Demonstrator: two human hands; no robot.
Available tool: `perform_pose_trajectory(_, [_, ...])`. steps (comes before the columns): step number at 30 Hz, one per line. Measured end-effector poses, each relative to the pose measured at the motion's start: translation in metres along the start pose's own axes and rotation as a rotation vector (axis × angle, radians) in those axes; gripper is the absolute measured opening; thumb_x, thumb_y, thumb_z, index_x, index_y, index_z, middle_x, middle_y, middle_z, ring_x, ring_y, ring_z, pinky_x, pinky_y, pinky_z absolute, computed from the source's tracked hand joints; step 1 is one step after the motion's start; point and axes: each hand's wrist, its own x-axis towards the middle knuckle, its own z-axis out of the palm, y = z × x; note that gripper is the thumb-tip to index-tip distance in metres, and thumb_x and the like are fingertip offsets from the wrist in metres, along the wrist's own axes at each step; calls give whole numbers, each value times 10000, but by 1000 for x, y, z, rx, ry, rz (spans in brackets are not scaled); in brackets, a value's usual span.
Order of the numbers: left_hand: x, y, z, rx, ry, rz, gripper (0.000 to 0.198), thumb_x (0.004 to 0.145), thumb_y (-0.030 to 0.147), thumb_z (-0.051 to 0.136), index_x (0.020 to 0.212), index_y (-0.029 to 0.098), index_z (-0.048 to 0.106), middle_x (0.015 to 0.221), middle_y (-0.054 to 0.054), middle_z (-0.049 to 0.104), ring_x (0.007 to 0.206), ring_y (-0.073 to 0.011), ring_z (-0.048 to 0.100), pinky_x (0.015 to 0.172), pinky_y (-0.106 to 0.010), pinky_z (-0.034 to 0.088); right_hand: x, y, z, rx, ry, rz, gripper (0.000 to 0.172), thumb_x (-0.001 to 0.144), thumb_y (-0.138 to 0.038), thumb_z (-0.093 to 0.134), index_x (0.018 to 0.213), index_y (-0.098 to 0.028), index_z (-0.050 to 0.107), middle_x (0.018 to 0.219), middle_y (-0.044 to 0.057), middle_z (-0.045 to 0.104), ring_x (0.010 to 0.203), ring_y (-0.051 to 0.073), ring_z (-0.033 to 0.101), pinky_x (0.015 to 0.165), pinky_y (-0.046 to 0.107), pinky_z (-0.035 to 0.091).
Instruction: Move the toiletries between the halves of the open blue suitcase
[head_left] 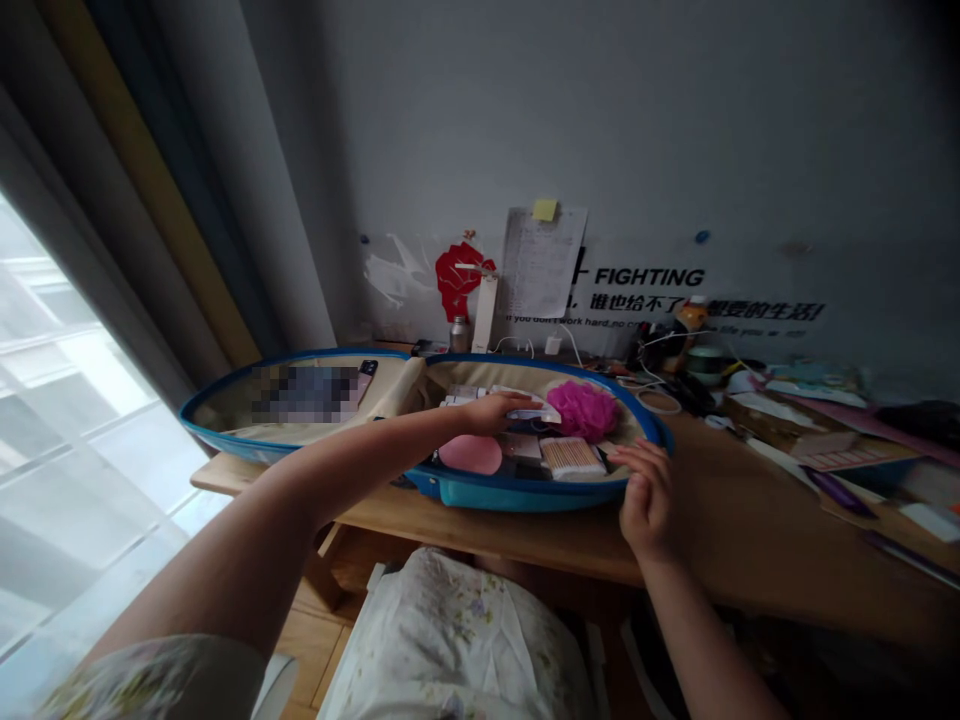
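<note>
An opened blue suitcase [525, 500] with a beige lining lies on the wooden desk. My left hand [499, 410] reaches over its right half, fingers closed on a whitish flat item [544, 412] just left of the magenta bath puff [583, 410]. Near the suitcase's right rim is my right hand [646, 490], its fingers apart and nothing seen in them. Between the hands and the front rim lie a pink oval item [470, 454] and a pack of cotton swabs [572, 457]. The left half holds a blurred-out dark item and a phone [367, 375].
Papers, pens and other clutter cover the desk [720, 520] to the right. A white upright lamp [486, 312] and a metal bottle [458, 335] stand behind the suitcase. Curtains and a window are at left.
</note>
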Motion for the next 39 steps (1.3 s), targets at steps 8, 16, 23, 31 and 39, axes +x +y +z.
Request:
perform_pose_trajectory(8, [-2, 13, 8, 141, -189, 23, 652, 902, 394, 667, 1493, 185, 489, 1576, -170, 428, 1496, -310, 349, 1228, -455, 267, 1, 0, 0, 12, 12, -46, 335, 1007, -280, 344, 1030, -231, 674, 1028, 93, 692, 1169, 265, 600, 1013, 530, 468])
perform_pose_trajectory(16, [-2, 26, 2, 328, -281, -12, 566, 996, 432, 494, 1517, 214, 459, 1585, -129, 432, 1465, -263, 411, 1197, -363, 308, 4, -2, -1, 10, 18, -72, 331, 1004, -261, 337, 1034, -229, 665, 1021, 90, 683, 1148, 258, 603, 1003, 518, 480])
perform_pose_trajectory(23, [-1, 40, -13, 361, -261, -82, 504, 1032, 480, 393, 1505, 321, 469, 1554, -46, 492, 1418, -251, 475, 1142, -379, 392, 3, 0, 1, -2, 28, -62, 343, 1010, -295, 334, 1010, -218, 669, 1007, 95, 680, 1141, 264, 608, 1000, 520, 478])
perform_pose_trajectory(31, [-55, -12, -91, 518, 124, -403, 494, 1059, 294, 341, 1550, 263, 385, 1502, -38, 548, 1339, -173, 532, 1096, -258, 411, 1, 4, 0, 15, 13, -58, 350, 1010, -313, 337, 1017, -221, 674, 1021, 103, 685, 1149, 271, 607, 1004, 536, 475])
perform_pose_trajectory(39, [-192, -107, -116, 669, -37, -851, 411, 959, 391, 637, 1298, 163, 588, 1308, -113, 603, 1126, -250, 627, 943, -475, 559, 1, 3, 2, -5, 32, -24, 376, 1011, -362, 336, 960, -225, 682, 978, 94, 692, 1128, 273, 620, 1006, 530, 471])
